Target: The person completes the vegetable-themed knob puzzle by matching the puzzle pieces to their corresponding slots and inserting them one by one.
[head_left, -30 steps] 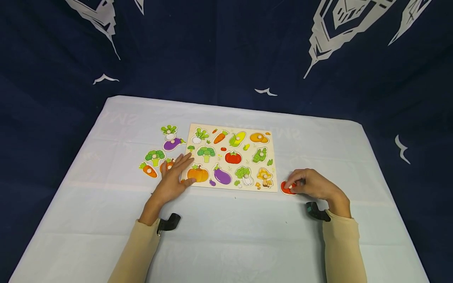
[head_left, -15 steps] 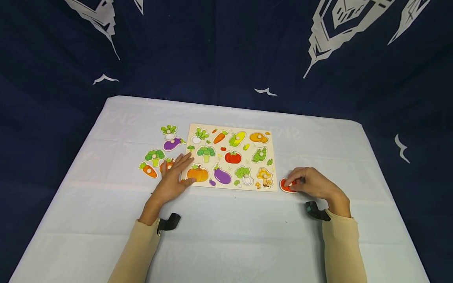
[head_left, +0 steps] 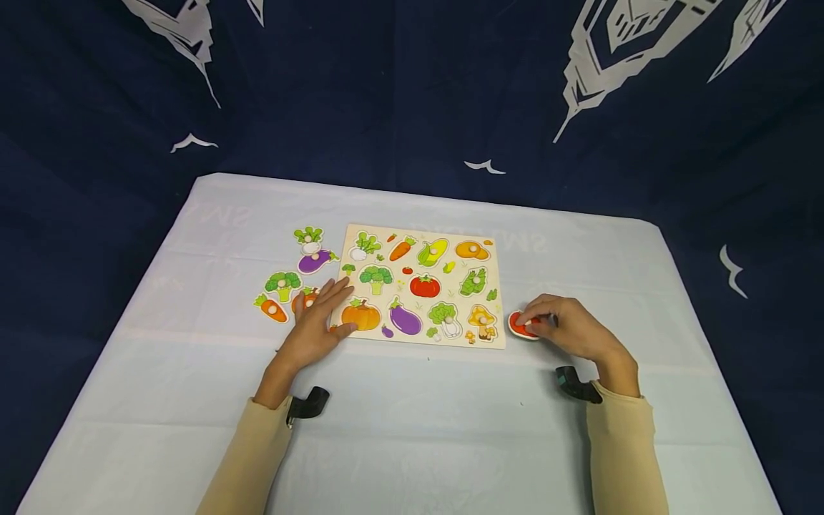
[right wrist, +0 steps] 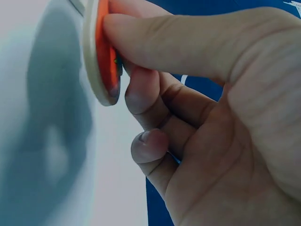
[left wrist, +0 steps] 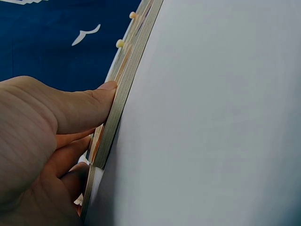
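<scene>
My right hand (head_left: pixel 569 325) pinches a tomato puzzle piece (head_left: pixel 517 326) between thumb and fingertips, just right of the board. In the right wrist view the tomato piece (right wrist: pixel 106 70) is tilted off the white cloth, its shadow beside it. My left hand (head_left: pixel 314 330) lies with fingers spread over the left edge of a wooden vegetable peg puzzle board (head_left: pixel 499 342). In the left wrist view, the thumb (left wrist: pixel 89 106) presses on the board's edge (left wrist: pixel 117 106). A pumpkin piece (head_left: pixel 310 295) is partly hidden behind the left fingers.
Loose pieces lie left of the board: a turnip (head_left: pixel 312 247), an eggplant (head_left: pixel 312 265), a broccoli (head_left: pixel 282 283) and a carrot (head_left: pixel 273 310). Several knobbed pieces sit in the board, among them a mushroom (head_left: pixel 480 317). A dark patterned curtain (head_left: pixel 412 100) hangs behind the table.
My right hand has moved slightly up and away from me, and the tomato piece has come up off the cloth with it. The left hand stays on the board.
</scene>
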A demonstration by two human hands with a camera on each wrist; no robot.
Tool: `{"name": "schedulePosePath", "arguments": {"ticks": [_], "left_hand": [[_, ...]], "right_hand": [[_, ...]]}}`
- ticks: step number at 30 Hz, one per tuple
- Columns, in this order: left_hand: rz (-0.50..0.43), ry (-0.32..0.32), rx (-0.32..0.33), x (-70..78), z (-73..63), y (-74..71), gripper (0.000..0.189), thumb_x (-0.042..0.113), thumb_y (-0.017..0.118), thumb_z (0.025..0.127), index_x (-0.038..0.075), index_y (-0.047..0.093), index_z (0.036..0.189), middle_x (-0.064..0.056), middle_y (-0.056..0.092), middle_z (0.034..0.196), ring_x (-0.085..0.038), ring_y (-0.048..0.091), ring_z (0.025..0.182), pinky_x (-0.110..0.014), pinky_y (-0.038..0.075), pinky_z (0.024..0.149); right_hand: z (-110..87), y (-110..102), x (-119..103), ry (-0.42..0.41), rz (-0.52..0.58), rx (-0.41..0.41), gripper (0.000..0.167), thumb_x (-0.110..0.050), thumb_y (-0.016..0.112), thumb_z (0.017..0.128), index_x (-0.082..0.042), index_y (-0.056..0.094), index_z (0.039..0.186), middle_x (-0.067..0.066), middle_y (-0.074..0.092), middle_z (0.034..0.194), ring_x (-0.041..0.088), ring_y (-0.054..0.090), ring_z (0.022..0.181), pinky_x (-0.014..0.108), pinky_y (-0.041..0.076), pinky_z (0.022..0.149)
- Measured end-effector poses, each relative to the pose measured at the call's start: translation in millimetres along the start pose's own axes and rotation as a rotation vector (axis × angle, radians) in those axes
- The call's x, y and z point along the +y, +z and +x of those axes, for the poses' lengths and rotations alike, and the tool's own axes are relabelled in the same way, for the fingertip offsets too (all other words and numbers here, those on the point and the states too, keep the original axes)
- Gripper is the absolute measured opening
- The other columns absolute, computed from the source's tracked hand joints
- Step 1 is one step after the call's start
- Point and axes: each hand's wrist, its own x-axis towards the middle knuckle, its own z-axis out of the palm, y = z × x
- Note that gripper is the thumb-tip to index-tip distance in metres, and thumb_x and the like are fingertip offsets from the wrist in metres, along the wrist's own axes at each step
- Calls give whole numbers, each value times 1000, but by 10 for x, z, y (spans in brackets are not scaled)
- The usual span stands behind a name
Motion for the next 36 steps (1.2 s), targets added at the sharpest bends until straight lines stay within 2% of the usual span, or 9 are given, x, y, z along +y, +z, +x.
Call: {"name": "schedulePosePath", "arguments": {"ticks": [8,19,30,36], "left_hand": [[-3,-4,1,-2,8,11,70,7,77,86,0,46,148,-14,35,161,-38,18,154,-65,-14,116],[8,-2,7,4,3,1,69,7,76,86,0,46,148,-14,35,161,-39,19,153,-65,-13,116],[15,-7,10,2,8,9,70,6,77,86,-1,46,148,-14,35,161,-39,19,153,-66,-12,116],[15,-9,8,9,0,4,69,6,76,86,-1,46,148,-15,35,161,-39,19,153,-66,-12,116]], "right_hand": [[57,-28,-66,-67,-48,34,25,7,71,85,-14,78,96,1,70,101,13,53,84,24,46,68],[176,0,-132,-131,-38,79,20,5,73,86,-12,79,96,1,70,98,13,53,82,25,44,67],[360,21,-228,-187,-66,54,21,6,72,86,-11,79,96,-1,69,97,14,56,84,29,48,72],[439,-1,-287,-184,-77,43,20,4,71,88,-13,78,97,-2,69,99,14,58,87,25,48,74]]}}
